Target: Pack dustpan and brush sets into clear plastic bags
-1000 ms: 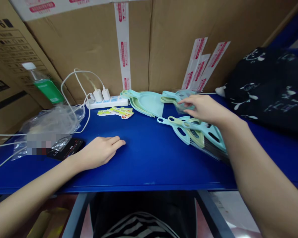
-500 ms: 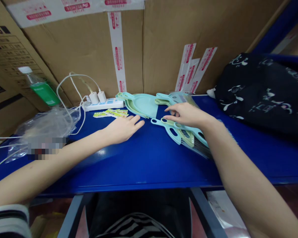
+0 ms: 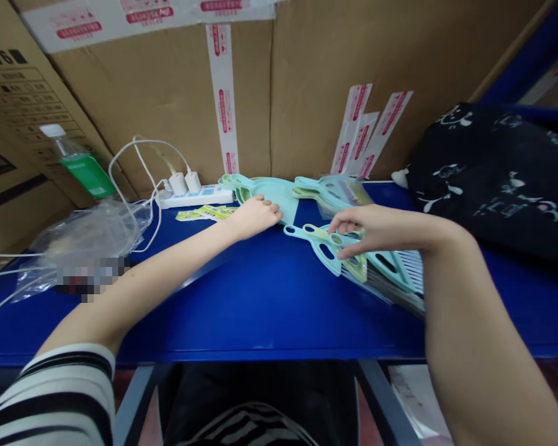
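My left hand reaches over the near edge of a small stack of pale blue and green dustpans. Its fingers are loosely bent, and whether they touch the dustpans is unclear. Fanned out on the table lie several hand brushes with pale blue and green handles and bristles pointing right. Over their handles hovers my right hand, thumb and fingers apart around the handle of the topmost blue brush. Behind it rests a further group of blue and green dustpans, partly in clear plastic.
Yellow-green paper strips lie before a white power strip with plugged-in chargers and cables. At left are a clear plastic bag and a green-labelled bottle. A black patterned bag sits right; cardboard boxes stand behind.
My left hand has moved right and away from me, from beside the paper strips to the dustpans. My right hand has shifted right and nearer over the brush handles, its thumb and fingers wider apart.
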### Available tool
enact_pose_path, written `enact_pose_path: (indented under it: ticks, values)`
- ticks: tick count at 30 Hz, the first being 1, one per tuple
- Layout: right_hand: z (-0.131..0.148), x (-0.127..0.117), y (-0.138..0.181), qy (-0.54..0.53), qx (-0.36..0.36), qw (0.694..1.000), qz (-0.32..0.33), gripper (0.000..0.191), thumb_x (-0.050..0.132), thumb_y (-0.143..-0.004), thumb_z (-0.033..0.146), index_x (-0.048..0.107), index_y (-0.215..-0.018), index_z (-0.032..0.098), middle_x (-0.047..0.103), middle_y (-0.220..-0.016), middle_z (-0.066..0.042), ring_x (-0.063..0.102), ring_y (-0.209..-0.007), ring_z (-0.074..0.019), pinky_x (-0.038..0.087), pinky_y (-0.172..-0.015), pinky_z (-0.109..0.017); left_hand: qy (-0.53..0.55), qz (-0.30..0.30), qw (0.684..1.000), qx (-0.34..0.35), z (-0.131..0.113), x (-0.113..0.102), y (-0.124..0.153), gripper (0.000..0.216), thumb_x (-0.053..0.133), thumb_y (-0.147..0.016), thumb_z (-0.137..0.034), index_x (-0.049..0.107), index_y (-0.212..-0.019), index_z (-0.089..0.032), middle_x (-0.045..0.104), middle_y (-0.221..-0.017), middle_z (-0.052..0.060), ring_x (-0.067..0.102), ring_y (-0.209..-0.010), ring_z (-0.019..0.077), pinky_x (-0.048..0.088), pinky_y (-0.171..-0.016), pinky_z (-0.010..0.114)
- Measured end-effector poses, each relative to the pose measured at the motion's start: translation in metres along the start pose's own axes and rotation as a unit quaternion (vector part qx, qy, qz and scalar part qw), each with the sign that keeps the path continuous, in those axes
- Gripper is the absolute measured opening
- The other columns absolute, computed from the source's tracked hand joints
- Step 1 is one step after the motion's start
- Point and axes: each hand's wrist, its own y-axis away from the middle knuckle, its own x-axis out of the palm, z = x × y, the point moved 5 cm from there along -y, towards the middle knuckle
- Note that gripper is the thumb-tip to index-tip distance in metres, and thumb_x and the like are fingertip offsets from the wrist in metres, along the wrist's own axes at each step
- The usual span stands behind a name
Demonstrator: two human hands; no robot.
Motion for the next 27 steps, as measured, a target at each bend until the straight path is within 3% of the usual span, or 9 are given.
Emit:
enact_pose_path:
  ticks: [4,8,14,20,27]
  values:
    - [-0.004,0.004,-0.001,0.0,-0.009,1.0,0.017,0.03,0.068,-0.067,0.052,0.063,-0.076,0.024,0.065,-0.069,-0.001,0.059,-0.061,-0.018,0.043,-0.051,-0.029,-0.006,0.001,1.0,-0.007,0.002,-0.003,-0.004,0.015,0.054,-0.088,-0.005,0.068,-0.088,-0.012,0.07,-0.08,0.009,0.067,-0.076,0.0207,0.04,-0.07,0.032]
    - [-0.002,0.001,-0.003,-0.001,-0.016,1.0,-0.015,0.032,0.064,-0.07,0.055,0.059,-0.075,0.024,0.059,-0.061,0.001,0.054,-0.055,-0.0165,0.04,-0.05,-0.029,0.011,-0.009,1.0,-0.011,0.008,-0.002,-0.004,0.012,0.059,-0.087,-0.012,0.07,-0.082,-0.015,0.07,-0.077,0.006,0.067,-0.073,0.0209,0.04,-0.069,0.034]
    - [0.007,0.002,-0.006,0.005,-0.047,0.998,-0.033,0.028,0.061,-0.073,0.051,0.054,-0.074,0.024,0.056,-0.063,0.0,0.049,-0.055,-0.0157,0.038,-0.051,-0.029,0.034,-0.067,0.997,-0.012,0.011,-0.003,0.001,0.018,0.055,-0.082,-0.006,0.069,-0.078,-0.016,0.067,-0.07,0.004,0.065,-0.067,0.019,0.04,-0.068,0.034]
    - [0.015,0.005,-0.013,0.028,-0.061,0.996,-0.055,0.023,0.062,-0.073,0.045,0.053,-0.075,0.024,0.056,-0.067,-0.002,0.05,-0.06,-0.0182,0.039,-0.055,-0.031,0.03,-0.091,0.995,-0.014,0.011,-0.011,0.003,0.016,0.056,-0.085,-0.011,0.068,-0.076,-0.017,0.066,-0.069,0.004,0.063,-0.067,0.0179,0.039,-0.062,0.032]
    - [0.03,0.01,-0.019,0.036,-0.121,0.987,-0.096,0.017,0.058,-0.078,0.038,0.055,-0.079,0.022,0.059,-0.08,-0.006,0.055,-0.073,-0.0214,0.043,-0.065,-0.033,-0.03,-0.105,0.994,-0.012,0.006,-0.026,0.047,0.019,0.05,-0.09,-0.01,0.067,-0.083,-0.017,0.063,-0.07,0.004,0.061,-0.069,0.0178,0.041,-0.06,0.03]
